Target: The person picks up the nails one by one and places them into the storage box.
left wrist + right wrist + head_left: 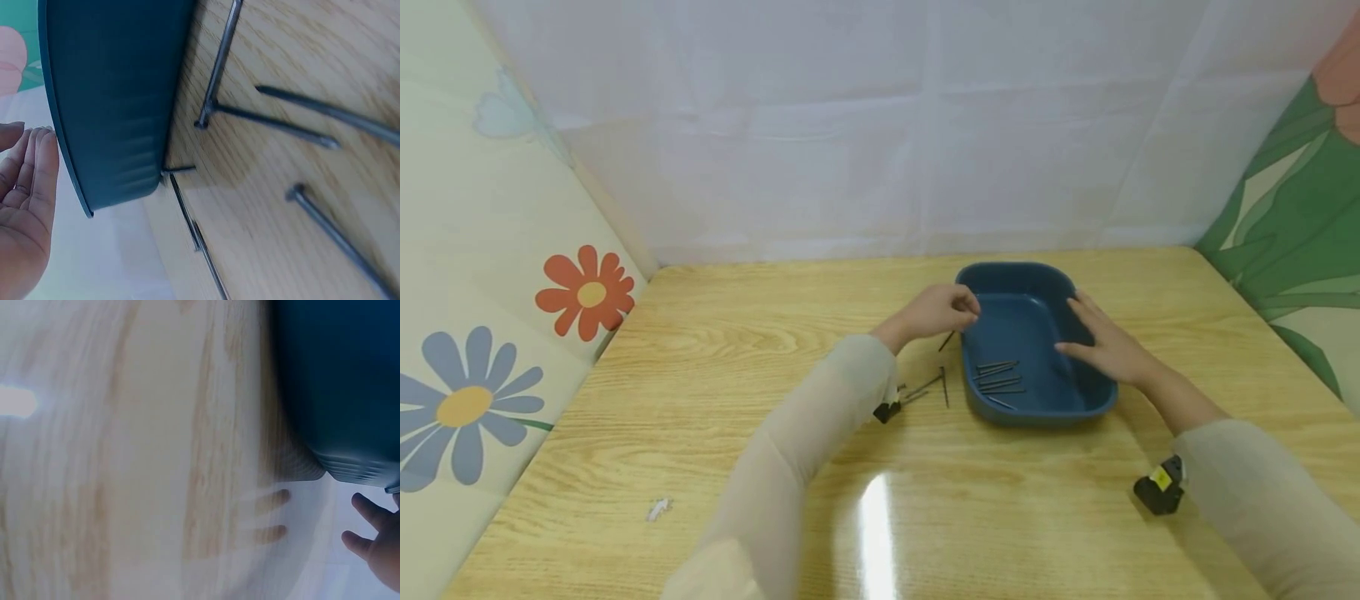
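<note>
A dark blue plastic tub [1041,419] stands on the wooden table. Several dark metal nails [1000,382] lie in its near left part. More nails [319,225] are scattered on the wood beside the tub's left wall, some crossing or touching. Beside the tub's left rim is my left hand [938,310], its fingers bent slightly in the head view and fairly straight in the left wrist view, with nothing visible in it. My right hand [1108,346] is at the right rim, thumb extended over the inside and fingers spread. In the right wrist view two fingers [369,512] stick out straight beside the tub.
The wooden table [715,375] runs to a white cloth backdrop [820,150] behind. Floral panels [490,250] flank it. A small white scrap [658,509] lies at the near left. Black devices [1161,486] are worn at the wrists.
</note>
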